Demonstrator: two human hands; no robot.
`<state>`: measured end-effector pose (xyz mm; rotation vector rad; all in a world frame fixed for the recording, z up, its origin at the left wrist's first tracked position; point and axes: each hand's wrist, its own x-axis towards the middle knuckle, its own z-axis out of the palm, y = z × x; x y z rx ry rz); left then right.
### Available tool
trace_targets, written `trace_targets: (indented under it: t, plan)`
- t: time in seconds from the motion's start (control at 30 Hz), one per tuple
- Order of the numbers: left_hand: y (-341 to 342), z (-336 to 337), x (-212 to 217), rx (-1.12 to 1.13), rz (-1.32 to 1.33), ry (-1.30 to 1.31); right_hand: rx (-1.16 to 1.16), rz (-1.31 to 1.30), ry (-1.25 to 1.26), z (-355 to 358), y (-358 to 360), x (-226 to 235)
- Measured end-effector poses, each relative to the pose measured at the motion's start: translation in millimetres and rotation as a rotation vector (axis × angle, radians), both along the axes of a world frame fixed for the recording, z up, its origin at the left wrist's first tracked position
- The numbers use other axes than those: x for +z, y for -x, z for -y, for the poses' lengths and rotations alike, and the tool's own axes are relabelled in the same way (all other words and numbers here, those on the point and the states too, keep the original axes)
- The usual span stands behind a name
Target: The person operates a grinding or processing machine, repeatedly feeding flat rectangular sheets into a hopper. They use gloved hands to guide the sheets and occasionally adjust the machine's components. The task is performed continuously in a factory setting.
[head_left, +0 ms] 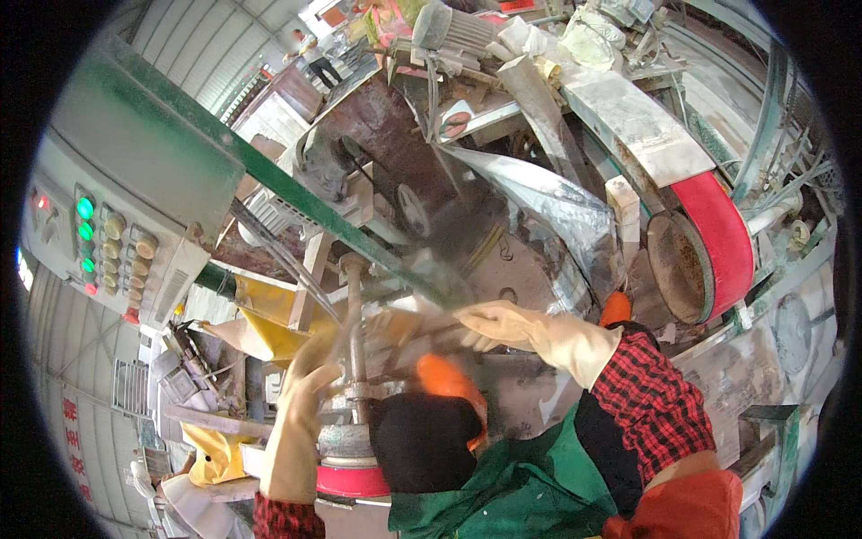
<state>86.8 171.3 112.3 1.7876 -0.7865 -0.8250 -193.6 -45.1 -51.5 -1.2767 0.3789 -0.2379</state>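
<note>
My left hand (pixel 305 395), in a cream rubber glove, is raised beside an upright metal rod (pixel 355 332). Its thumb stands apart, but motion smears the fingers, so I cannot make out any hold. Opposite it, my right hand (pixel 512 328) wears a matching glove, with its fingers stretched out toward the left. Between the two hands lies a beige-brown blur whose kind I cannot tell. Below my left hand sits a machine wheel with a red belt (pixel 350 482). The lower end of a green beam (pixel 287 193) comes down near the blur.
At the right is a belt grinder with a red belt (pixel 732 242) around a rusty wheel (pixel 678 265). A control panel (pixel 112 242) with lit green lamps is at the left, above yellow cloth (pixel 269 328). Bent sheet metal (pixel 539 193) lies ahead. A person (pixel 314 58) stands far off.
</note>
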Motion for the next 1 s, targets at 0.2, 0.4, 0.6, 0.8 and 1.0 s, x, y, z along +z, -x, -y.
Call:
trace_targets:
  t: [0.2,0.4,0.6,0.8,1.0]
  plan:
    - [137.3,159.9,6.0,-0.786,0.692,-0.058,-0.485,0.296,-0.361,-4.3,-6.5,36.6]
    - [157.2,212.0,-50.5,-0.902,0.776,0.034,-0.964,0.282,-0.09,48.3,1.2,-18.1]
    - [78.7,155.4,-35.6,-0.745,0.621,-0.23,-1.137,0.207,-0.22,74.5,52.0,16.5]
    - [-86.6,-55.3,-60.1,-0.124,0.645,-0.622,-1.407,0.498,0.116,111.3,140.1,26.1]
    - [-157.7,-223.5,-123.9,0.259,0.892,-0.671,-1.898,0.031,0.367,170.2,260.8,-15.0]
